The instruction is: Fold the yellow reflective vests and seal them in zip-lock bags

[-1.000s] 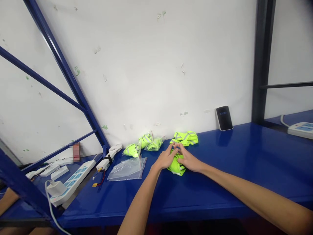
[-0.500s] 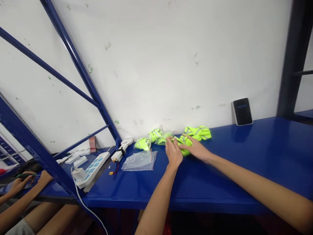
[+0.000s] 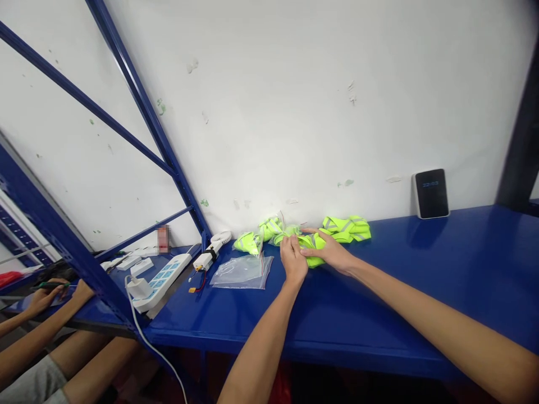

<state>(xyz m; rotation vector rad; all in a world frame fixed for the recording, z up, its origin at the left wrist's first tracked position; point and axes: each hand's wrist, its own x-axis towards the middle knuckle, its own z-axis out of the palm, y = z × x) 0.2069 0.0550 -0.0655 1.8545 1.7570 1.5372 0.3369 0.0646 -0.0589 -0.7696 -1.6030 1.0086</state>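
Note:
Both my hands rest on a small neon-yellow vest with grey reflective stripes (image 3: 314, 247) lying on the blue shelf (image 3: 379, 292) near the wall. My left hand (image 3: 292, 259) presses its left end with curled fingers. My right hand (image 3: 330, 252) lies over its right side, fingers laid across the fabric. Another folded yellow vest (image 3: 347, 228) sits just behind to the right. Yellow vests packed in clear bags (image 3: 263, 234) lie behind to the left. An empty clear zip bag (image 3: 242, 272) lies flat to the left of my left hand.
A white handheld fan (image 3: 213, 249) and a white power strip (image 3: 158, 283) with a plugged cable lie at the left. A dark device (image 3: 430, 193) leans on the wall at right. Blue frame struts (image 3: 143, 112) cross the left. Another person's arms (image 3: 46, 314) show at lower left.
The view has swung left and the hands with the vest have shifted back toward the wall. Another person's arms have come into sight at lower left.

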